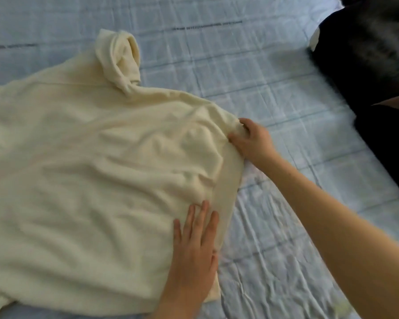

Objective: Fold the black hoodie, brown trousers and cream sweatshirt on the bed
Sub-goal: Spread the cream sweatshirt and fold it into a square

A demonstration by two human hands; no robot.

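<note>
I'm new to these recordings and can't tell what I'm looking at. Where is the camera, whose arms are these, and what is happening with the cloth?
There is no machine here. A person works with bare hands, and the single picture comes from a camera worn on their head, looking down at a bed with a pale blue checked sheet. A cream sweatshirt lies spread on it, collar pointing away from the person. The left hand rests flat on the cloth near its edge. The right hand pinches that same edge further up. A dark heap at the top right, likely the black hoodie, lies apart from the sweatshirt.
</note>
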